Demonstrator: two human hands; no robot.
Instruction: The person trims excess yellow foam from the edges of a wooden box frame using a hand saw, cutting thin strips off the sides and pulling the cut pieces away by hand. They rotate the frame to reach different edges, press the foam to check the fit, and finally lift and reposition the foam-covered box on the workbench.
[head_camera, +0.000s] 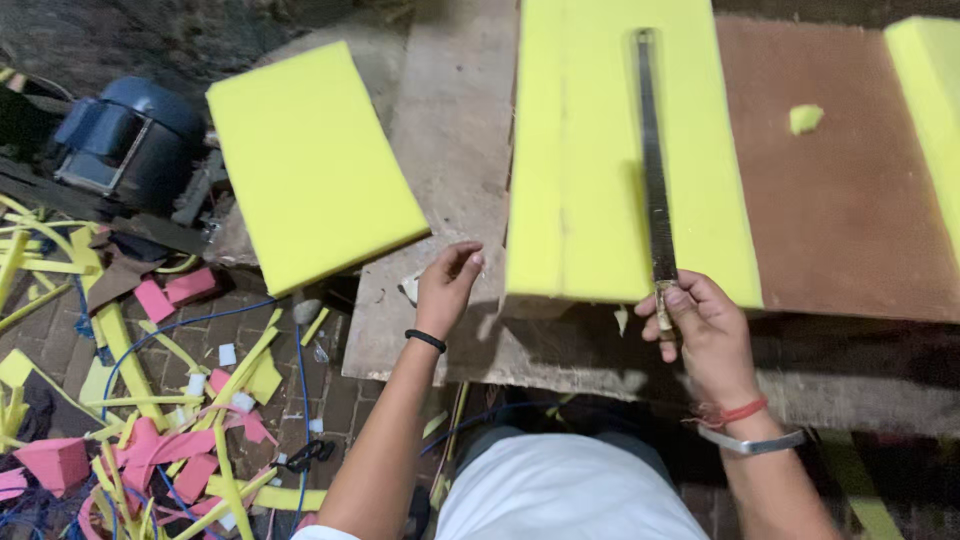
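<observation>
The right hand (705, 325) is closed around the handle end of a long, narrow metal blade (653, 160), which lies lengthwise on a yellow foam slab (580, 150), its far tip reaching almost to the slab's far edge; a dark slit in the foam runs along the blade's line. The slab rests on a brown wooden surface (850, 210), with its near edge just above both hands. The left hand (447, 285) holds nothing: its fingers are curled loosely and it sits at the slab's near left corner, close to the foam; whether it touches the edge cannot be told. It wears a black band at the wrist, while the right wrist carries a red thread and a metal bangle. A small yellow foam crumb (805, 118) lies on the bare board to the right of the slab, and another yellow foam piece (930, 110) shows at the far right edge. To the left, a separate yellow foam sheet (310, 165) lies tilted on a pale worn board (450, 130). A dark blue electric motor (125, 140) stands beyond it, and the brick floor (330, 400) is littered with yellow and pink foam offcuts (150, 450) and a blue cable (300, 380).
</observation>
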